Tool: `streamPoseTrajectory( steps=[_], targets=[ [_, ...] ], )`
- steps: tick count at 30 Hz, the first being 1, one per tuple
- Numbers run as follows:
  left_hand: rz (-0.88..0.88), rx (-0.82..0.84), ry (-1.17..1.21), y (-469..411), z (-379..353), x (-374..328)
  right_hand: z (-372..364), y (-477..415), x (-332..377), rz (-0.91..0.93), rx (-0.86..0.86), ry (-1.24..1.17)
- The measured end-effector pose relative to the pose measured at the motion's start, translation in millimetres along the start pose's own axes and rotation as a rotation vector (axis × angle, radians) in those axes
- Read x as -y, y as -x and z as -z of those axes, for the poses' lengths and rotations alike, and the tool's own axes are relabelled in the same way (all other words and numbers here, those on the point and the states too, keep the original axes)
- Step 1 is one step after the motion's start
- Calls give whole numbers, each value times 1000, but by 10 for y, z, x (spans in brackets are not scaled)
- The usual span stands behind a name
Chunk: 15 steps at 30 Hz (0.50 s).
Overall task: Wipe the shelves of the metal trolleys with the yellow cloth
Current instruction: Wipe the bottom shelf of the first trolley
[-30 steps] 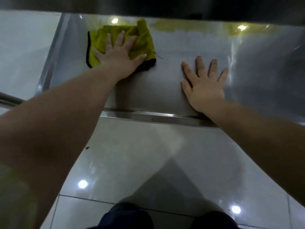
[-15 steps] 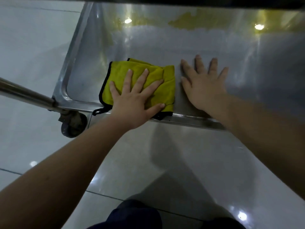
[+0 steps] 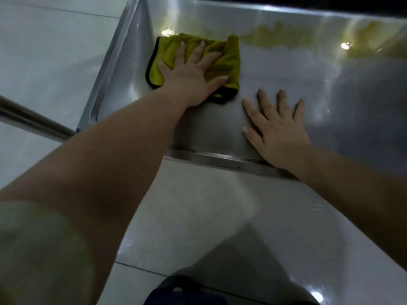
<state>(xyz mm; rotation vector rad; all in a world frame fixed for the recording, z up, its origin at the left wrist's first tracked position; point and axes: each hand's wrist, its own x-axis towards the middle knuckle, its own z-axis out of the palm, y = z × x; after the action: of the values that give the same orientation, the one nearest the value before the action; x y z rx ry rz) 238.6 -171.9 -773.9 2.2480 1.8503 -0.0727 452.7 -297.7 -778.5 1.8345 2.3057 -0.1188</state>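
A folded yellow cloth (image 3: pixel 226 60) with a dark edge lies on the low metal trolley shelf (image 3: pixel 319 89), near the shelf's left side. My left hand (image 3: pixel 191 75) presses flat on the cloth with straight, spread fingers. To its right, my right hand (image 3: pixel 277 130) rests flat on the bare steel near the shelf's front rim (image 3: pixel 220 159), fingers spread, holding nothing. A yellowish smear (image 3: pixel 273 38) runs along the far part of the shelf.
A round metal bar (image 3: pixel 33 122) of the trolley crosses at the left, by the shelf's front left corner. Glossy pale floor tiles (image 3: pixel 198 216) lie in front and to the left. My dark-clothed knees (image 3: pixel 178 291) show at the bottom. A dark upper shelf edge overhangs at the top.
My left hand has pushed the cloth away from the front rim toward the back of the shelf. My right hand stays flat in the same spot.
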Motion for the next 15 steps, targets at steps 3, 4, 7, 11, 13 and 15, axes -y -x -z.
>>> streamPoseTrajectory(
  steps=[3,4,7,11,13,15],
  targets=[
    [53,2,43,-203,131,188,16,9,-21,-5,-5,-51],
    [57,-4,48,-227,140,239,15,4,-26,-8,-9,-63],
    [64,-14,40,-131,104,271,3,-8,-46,-5,6,-61],
    [19,3,0,301,-3,282,-10,-16,-33,-15,-2,-42],
    [-36,20,-3,643,-98,329,-13,-15,-39,-16,0,-49],
    [-85,-21,-14,1000,-203,351,-4,-2,-29,-27,9,-52]
  ],
)
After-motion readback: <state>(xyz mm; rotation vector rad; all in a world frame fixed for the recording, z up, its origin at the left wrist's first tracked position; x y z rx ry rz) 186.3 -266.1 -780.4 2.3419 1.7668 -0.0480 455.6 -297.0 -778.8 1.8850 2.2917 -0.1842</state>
